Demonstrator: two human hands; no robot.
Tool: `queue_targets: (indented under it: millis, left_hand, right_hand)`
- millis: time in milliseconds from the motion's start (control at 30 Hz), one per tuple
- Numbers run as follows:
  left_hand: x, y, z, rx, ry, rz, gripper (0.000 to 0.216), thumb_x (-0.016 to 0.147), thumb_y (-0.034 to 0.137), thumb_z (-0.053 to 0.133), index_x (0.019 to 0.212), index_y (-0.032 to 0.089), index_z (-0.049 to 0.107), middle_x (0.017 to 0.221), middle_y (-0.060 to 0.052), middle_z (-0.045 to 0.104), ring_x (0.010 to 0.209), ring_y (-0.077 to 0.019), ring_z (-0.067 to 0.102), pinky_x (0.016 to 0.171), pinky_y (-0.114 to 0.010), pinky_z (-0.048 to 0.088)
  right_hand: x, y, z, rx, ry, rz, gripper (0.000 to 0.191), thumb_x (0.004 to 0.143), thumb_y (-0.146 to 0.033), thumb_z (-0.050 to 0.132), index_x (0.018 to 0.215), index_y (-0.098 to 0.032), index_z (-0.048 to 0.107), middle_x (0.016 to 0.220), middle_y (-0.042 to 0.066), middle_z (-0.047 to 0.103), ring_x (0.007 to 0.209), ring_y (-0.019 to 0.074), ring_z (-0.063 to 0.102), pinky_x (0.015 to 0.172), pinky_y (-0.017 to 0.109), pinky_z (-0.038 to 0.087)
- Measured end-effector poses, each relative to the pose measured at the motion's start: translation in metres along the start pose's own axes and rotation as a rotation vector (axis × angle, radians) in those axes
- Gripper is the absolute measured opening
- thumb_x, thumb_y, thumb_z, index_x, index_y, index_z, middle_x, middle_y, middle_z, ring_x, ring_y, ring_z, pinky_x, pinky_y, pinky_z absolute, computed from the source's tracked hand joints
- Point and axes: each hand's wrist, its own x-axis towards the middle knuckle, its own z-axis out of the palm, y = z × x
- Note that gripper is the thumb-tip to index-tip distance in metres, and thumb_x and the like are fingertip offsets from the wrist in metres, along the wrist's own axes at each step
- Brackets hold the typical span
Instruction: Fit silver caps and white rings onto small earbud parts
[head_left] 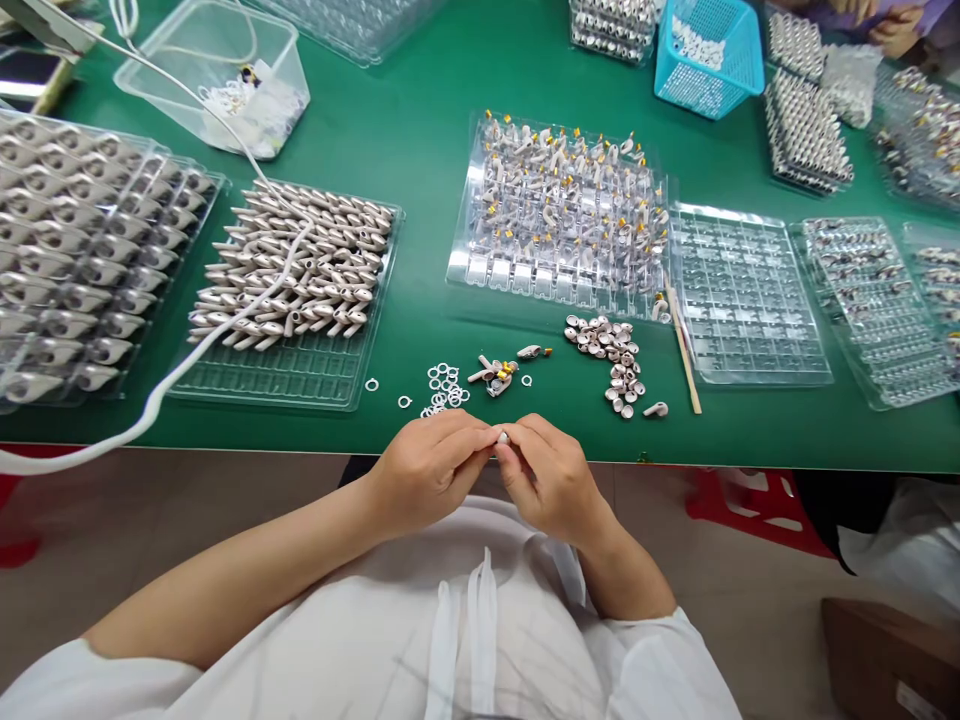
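Observation:
At the table's near edge, my left hand (435, 462) and my right hand (553, 482) meet with fingers pinched together. Between their fingertips is a small pale earbud part (503, 438), mostly covered by the fingers. Just beyond my left hand lie loose white rings (445, 388). A little cluster of earbud pieces (495, 374) with yellow tabs rests ahead of both hands, with a single earbud piece (531, 351) beside it. Farther right are small round earbud shells (611, 358) in a loose pile, and one earbud shell with a stem (655, 409).
A tray of stemmed earbud shells (292, 262) stands left, crossed by a white cable (196, 352). A clear tray of earbud parts (555, 210) sits ahead. A wooden stick (684, 350) lies by another clear tray (750, 300). A blue basket (709, 75) and another person's hands (896, 28) are farther back.

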Motion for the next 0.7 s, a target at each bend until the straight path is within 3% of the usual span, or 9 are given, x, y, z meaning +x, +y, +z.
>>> queue_targets:
  millis: [233,467,567,700]
  left_hand:
    - [-0.002,0.002,0.003,-0.009,-0.046,-0.012,0.017,0.089,0.005,0.055,0.103,0.013,0.06,0.081,-0.009,0.072,0.073,-0.0168,0.068,0.064,-0.029,0.058]
    - [0.007,-0.004,-0.009,-0.253,-0.18,-0.133,0.017,0.092,0.01,0.056,0.103,0.015,0.067,0.081,-0.005,0.075,0.071,-0.0128,0.07,0.065,-0.021,0.058]
    - [0.008,-0.006,-0.01,-0.293,-0.178,-0.188,0.014,0.09,0.011,0.06,0.098,0.016,0.071,0.079,-0.004,0.075,0.067,-0.0117,0.071,0.062,-0.019,0.057]
    - [0.005,-0.004,-0.008,-0.241,-0.145,-0.122,0.014,0.09,0.01,0.059,0.098,0.015,0.069,0.08,-0.005,0.076,0.069,-0.0133,0.071,0.064,-0.021,0.059]
  right_hand:
    - [-0.004,0.002,0.001,-0.021,0.027,0.007,0.015,0.095,-0.016,0.044,0.094,-0.015,0.059,0.077,0.006,0.059,0.067,0.0157,0.052,0.06,0.028,0.047]
    - [-0.005,0.003,-0.003,0.002,0.012,-0.01,0.015,0.095,-0.015,0.043,0.094,-0.014,0.058,0.078,0.007,0.058,0.068,0.0159,0.053,0.061,0.029,0.048]
    - [-0.004,0.004,-0.005,-0.016,-0.022,-0.031,0.015,0.096,-0.016,0.042,0.096,-0.013,0.057,0.08,0.008,0.059,0.071,0.0168,0.054,0.062,0.029,0.049]
    - [-0.005,0.004,-0.005,-0.026,-0.064,-0.011,0.016,0.096,-0.017,0.042,0.099,-0.014,0.057,0.083,0.008,0.06,0.074,0.017,0.055,0.062,0.029,0.049]
